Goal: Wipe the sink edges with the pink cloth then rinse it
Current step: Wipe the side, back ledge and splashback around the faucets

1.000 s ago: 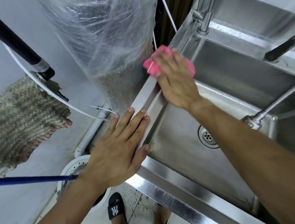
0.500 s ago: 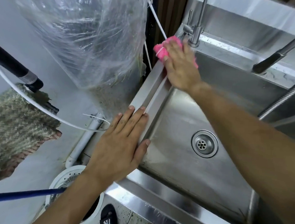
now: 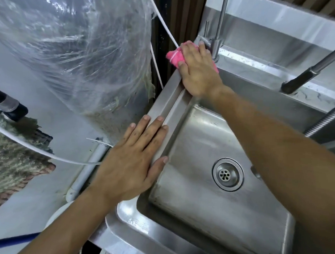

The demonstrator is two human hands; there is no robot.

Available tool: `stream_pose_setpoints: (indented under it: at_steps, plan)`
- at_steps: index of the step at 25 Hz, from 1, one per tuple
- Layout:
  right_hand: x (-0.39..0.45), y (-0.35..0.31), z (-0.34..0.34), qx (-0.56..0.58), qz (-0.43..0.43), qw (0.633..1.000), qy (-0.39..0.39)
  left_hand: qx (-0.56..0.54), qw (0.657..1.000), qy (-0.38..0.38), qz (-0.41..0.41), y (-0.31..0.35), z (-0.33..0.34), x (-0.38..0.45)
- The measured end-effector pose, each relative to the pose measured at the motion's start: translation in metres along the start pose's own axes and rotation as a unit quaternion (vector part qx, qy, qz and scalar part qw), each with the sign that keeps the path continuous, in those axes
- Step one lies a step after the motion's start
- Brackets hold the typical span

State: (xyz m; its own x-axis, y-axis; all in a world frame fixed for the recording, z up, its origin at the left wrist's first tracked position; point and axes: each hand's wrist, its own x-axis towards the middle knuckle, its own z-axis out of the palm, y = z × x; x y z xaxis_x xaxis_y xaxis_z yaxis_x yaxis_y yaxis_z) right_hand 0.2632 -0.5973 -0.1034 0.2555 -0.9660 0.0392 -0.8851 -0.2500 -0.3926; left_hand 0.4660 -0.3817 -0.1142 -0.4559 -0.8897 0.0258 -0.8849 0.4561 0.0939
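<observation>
The right hand [image 3: 199, 70] lies flat on the pink cloth [image 3: 174, 57], fingers extended and spread, pressing it down onto the far left corner of the stainless-steel sink [image 3: 169, 100] rim. The cloth is bunched beneath the palm; its folded edge shows to the left of the fingers and a small strip shows at the right of the hand. The fingertips touch or nearly touch the base of a slim chrome tap [image 3: 217, 38] that rises upright from the back ledge — contact cannot be confirmed.

The left hand [image 3: 134, 163] rests palm down on the left rim of the sink, nearer the camera. Its fingers are straight and close together, pointing along the rim toward the cloth; the thumb hangs over the inner edge into the basin. It holds nothing.

The basin shows a round drain strainer [image 3: 227, 174] in its floor, partly beside the right forearm. A second, dark-tipped faucet spout [image 3: 307, 75] reaches in from the upper right, with a ribbed metal hose [image 3: 328, 120] below it.

Left of the sink stands a large bundle wrapped in clear plastic film [image 3: 79, 52] — contents unclear. A thin white tube [image 3: 37, 148] curves across the floor area, near a woven mat [image 3: 9, 162] and a blue handle [image 3: 10, 243] at the lower left.
</observation>
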Motion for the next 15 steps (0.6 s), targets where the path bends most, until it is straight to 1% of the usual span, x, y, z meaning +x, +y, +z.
stream_pose_setpoints:
  at_steps: [1,2,3,5,6,7,8,12,15]
  plan:
    - [-0.010,-0.008,0.002,0.021,0.028,0.999,0.013,-0.008,1.000,0.000,-0.001,0.000,-0.002,0.003]
    - [-0.026,-0.017,0.005,0.043,0.036,0.998,0.020,-0.017,1.000,0.000,-0.001,-0.002,-0.004,0.007]
    - [-0.045,-0.024,0.009,0.052,0.018,0.998,0.018,-0.023,1.000,0.001,0.002,-0.003,-0.005,0.014]
    - [-0.080,-0.028,0.015,0.029,-0.076,0.997,-0.015,-0.009,1.000,-0.007,0.010,-0.004,-0.004,0.028]
    - [-0.084,-0.022,0.015,0.012,-0.123,0.992,-0.029,0.004,1.000,-0.013,0.012,-0.004,-0.002,0.032]
    - [-0.077,-0.016,0.011,0.000,-0.150,0.988,-0.035,0.013,1.000,-0.014,0.014,-0.004,0.000,0.034]
    - [-0.064,-0.010,0.009,-0.011,-0.147,0.989,-0.032,0.019,1.000,-0.009,0.015,-0.004,0.002,0.034]
    - [0.003,0.003,0.002,-0.023,-0.012,0.999,0.019,0.020,1.000,0.003,0.022,-0.002,0.002,0.028]
    - [0.023,-0.008,0.008,-0.017,0.044,0.997,0.059,-0.002,1.000,0.002,0.016,-0.001,-0.001,0.029]
